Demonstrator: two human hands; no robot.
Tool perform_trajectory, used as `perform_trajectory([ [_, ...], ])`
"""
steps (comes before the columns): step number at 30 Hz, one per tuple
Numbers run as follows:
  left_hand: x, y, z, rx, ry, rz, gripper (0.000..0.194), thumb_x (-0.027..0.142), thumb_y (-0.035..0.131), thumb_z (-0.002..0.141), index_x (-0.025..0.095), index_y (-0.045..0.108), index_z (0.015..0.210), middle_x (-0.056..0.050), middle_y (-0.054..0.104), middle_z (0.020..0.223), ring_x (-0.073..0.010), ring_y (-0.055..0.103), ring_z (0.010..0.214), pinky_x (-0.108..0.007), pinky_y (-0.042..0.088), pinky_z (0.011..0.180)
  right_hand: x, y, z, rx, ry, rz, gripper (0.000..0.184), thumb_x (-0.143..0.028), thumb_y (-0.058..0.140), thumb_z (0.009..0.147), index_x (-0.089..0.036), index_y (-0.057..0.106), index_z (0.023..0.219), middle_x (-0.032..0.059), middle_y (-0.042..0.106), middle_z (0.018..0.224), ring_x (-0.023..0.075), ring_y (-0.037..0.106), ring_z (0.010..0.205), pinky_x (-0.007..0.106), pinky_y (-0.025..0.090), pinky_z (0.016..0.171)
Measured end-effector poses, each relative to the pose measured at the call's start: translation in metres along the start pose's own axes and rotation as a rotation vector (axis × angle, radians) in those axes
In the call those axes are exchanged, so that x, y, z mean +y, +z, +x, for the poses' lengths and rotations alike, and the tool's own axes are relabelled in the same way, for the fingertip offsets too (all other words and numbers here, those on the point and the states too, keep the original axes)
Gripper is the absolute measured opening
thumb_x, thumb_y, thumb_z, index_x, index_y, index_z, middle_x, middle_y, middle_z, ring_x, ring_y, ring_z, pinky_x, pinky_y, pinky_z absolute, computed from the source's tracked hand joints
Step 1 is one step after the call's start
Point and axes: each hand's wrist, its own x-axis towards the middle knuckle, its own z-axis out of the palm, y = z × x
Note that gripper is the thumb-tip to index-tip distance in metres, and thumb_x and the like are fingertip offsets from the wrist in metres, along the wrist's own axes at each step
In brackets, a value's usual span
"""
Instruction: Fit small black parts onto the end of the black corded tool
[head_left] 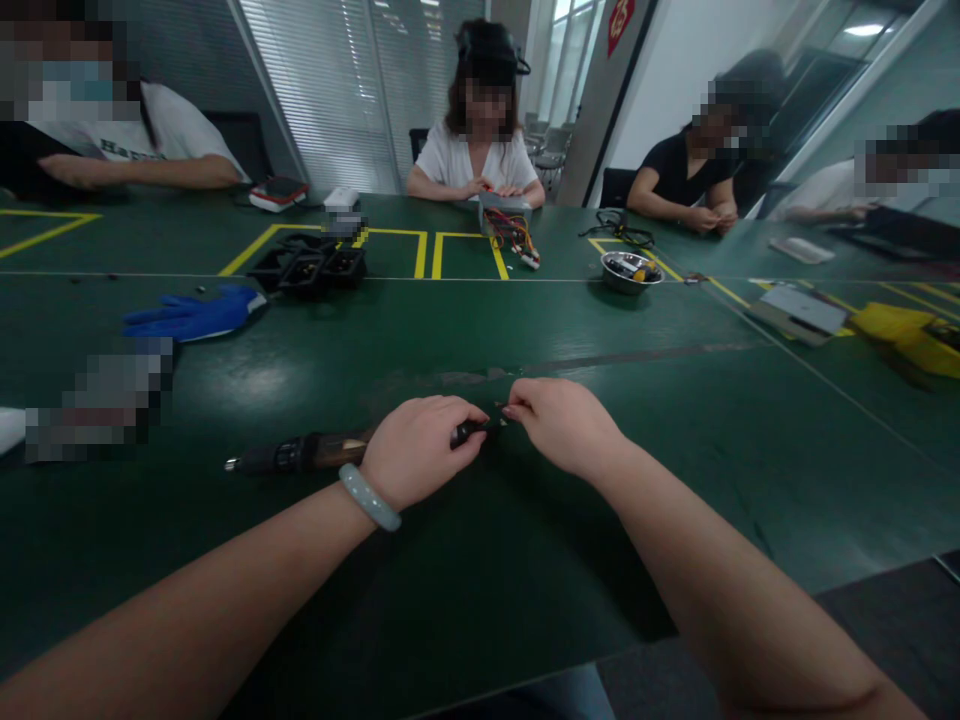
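An electric screwdriver (pixel 296 453) with a black body, a brownish middle and a silver tip lies along the green table, its tip pointing left. My left hand (pixel 420 445), with a pale green bangle at the wrist, is closed around its rear part. The black tail end (pixel 466 432) shows between thumb and fingers. Just to the right, my right hand (pixel 559 420) is closed in a pinch at a small dark piece close to that tail end. What exactly the pinch holds is too small to make out.
A blue glove (pixel 196 313) and black plastic trays (pixel 307 265) lie back left. Farther off are a grey box with coloured wires (pixel 506 215) and a metal bowl (pixel 631 272) of small parts. A yellow item (pixel 904 335) sits at right. Several people sit around the table.
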Motion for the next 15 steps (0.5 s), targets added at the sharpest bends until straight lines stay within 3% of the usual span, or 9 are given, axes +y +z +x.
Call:
perform_trajectory([
  [5,0.0,0.0001,0.0013,-0.009,0.003,0.004,0.025,0.037,0.049,0.089,0.025,0.065,0.104,0.0,0.068,0.102,-0.0183,0.062,0.092,-0.036,0.047,0.083,0.004,-0.0032,0.0003,-0.088,-0.144,-0.022,0.019,-0.028,0.048,0.093,-0.022,0.063,0.083,-0.0003,0.065,0.083,0.0141,0.055,0.075,0.025,0.031,0.061],
  [9,-0.001,-0.001,0.0034,-0.024,-0.011,0.004,0.027,0.04,0.049,0.089,0.025,0.066,0.103,0.0,0.069,0.102,-0.0188,0.062,0.092,-0.036,0.048,0.082,0.0038,-0.0042,0.0002,-0.068,-0.273,-0.098,0.014,-0.027,0.049,0.093,-0.022,0.06,0.086,0.0001,0.063,0.086,0.0141,0.054,0.074,0.026,0.03,0.062],
  [15,-0.0024,-0.0032,0.0065,-0.047,-0.035,-0.015,0.027,0.042,0.049,0.088,0.028,0.067,0.102,0.002,0.069,0.102,-0.0185,0.063,0.093,-0.034,0.048,0.08,0.0034,-0.0027,0.0017,-0.01,-0.296,-0.126,0.017,-0.029,0.047,0.094,-0.021,0.058,0.085,-0.0004,0.063,0.087,0.0141,0.054,0.075,0.026,0.029,0.06],
])
